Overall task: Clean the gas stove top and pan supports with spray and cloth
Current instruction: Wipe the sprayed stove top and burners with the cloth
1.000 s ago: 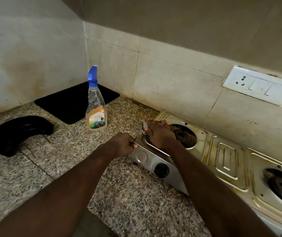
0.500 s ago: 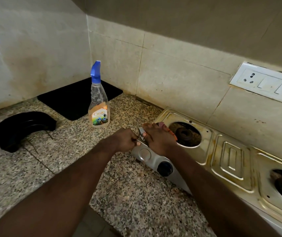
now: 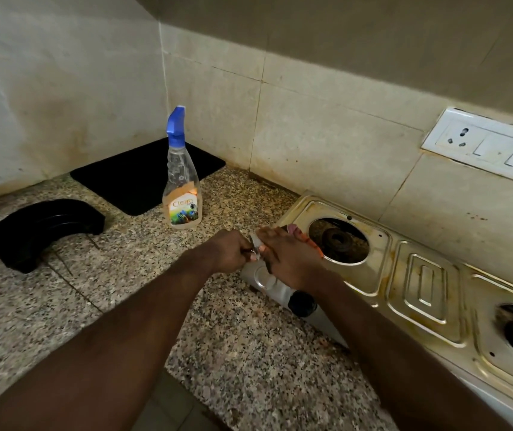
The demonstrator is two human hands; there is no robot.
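Note:
A stained steel gas stove (image 3: pixel 423 287) sits on the granite counter at right, its two burners (image 3: pixel 339 241) bare with no pan supports on them. My left hand (image 3: pixel 227 250) grips the stove's front left corner. My right hand (image 3: pixel 283 256) lies over that same corner and holds a pink-orange cloth (image 3: pixel 312 244), of which only small bits show from under the hand. The two hands touch. The spray bottle (image 3: pixel 182 185), clear with a blue nozzle, stands upright on the counter just beyond my left hand.
A black mat (image 3: pixel 137 175) lies in the counter's back corner. A black curved object (image 3: pixel 43 231) rests at far left. A black knob (image 3: pixel 301 303) sticks out of the stove's front. A white socket plate (image 3: pixel 485 144) is on the tiled wall.
My right hand has slid with the cloth from the left burner's rim toward the stove's front left corner and now meets my left hand. The bottle has not moved.

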